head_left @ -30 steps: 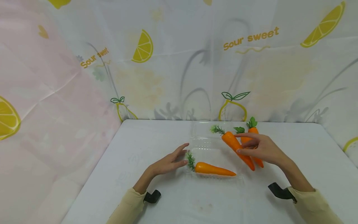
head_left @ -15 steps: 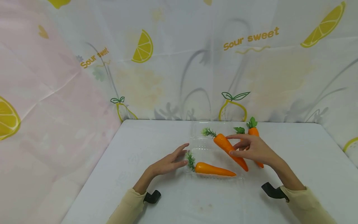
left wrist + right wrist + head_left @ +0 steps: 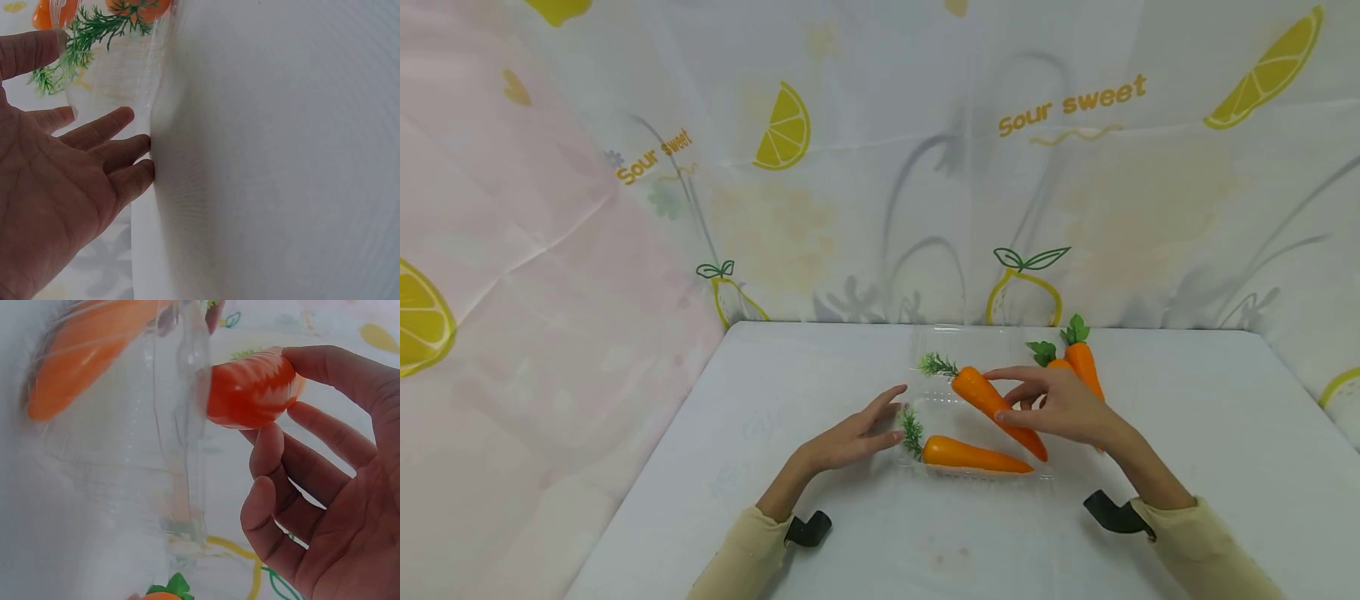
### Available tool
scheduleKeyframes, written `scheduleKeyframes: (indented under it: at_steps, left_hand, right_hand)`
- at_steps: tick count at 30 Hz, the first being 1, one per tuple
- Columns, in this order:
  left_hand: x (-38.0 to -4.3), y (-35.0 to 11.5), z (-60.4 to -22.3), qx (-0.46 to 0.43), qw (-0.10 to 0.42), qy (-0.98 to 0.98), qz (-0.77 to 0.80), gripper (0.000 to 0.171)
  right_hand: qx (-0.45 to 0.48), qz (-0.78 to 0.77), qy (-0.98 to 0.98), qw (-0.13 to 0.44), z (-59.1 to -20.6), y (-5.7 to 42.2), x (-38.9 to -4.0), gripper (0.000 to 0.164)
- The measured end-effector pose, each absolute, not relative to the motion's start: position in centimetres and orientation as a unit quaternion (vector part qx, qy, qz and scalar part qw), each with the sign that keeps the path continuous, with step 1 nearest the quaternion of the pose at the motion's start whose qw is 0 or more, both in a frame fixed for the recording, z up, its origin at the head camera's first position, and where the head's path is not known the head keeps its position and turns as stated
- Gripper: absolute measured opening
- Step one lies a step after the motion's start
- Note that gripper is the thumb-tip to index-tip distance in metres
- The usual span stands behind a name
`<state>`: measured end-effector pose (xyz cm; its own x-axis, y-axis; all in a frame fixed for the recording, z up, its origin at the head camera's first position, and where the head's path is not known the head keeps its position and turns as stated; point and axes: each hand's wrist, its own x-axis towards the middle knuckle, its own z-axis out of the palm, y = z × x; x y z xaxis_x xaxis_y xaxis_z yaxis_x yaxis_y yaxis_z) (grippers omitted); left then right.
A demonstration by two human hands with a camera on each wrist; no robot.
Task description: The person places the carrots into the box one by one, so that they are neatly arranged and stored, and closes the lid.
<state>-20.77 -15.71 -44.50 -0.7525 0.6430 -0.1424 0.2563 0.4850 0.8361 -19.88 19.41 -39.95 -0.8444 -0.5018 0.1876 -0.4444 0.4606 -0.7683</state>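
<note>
My right hand [image 3: 1060, 406] pinches an orange carrot [image 3: 976, 388] with feathery green leaves and holds it slanted over a clear plastic box [image 3: 942, 472]. In the right wrist view that carrot [image 3: 247, 394] sits between thumb and fingers, beside the box's wall. A second carrot [image 3: 973, 455] lies inside the box along its near side, tip to the right. At the box's left side my left hand [image 3: 846, 439] touches the wall with its fingers spread. The left wrist view shows those fingers [image 3: 125, 150] extended near the clear plastic and the green leaves [image 3: 94, 37].
Two more carrots with broad leaves, one of them upright-slanted [image 3: 1084, 362], lie to the right of the box, partly behind the right hand. The box's clear lid [image 3: 925, 340] lies open toward the back. A patterned curtain [image 3: 865, 208] rises behind the white table [image 3: 805, 358].
My right hand has moved left with its carrot, from beside the other loose carrots to above the box. The left hand stays in place.
</note>
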Motion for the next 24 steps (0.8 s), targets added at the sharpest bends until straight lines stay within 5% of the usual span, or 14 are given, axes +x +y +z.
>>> scheduleKeyframes:
  at_steps: [24]
  left_hand:
    - [-20.6,-15.6,-44.3,0.252,0.228,0.84,0.423,0.072]
  right_hand:
    - [-0.319,-0.372,0.868,0.087,-41.3,18.0,-20.1,0.048]
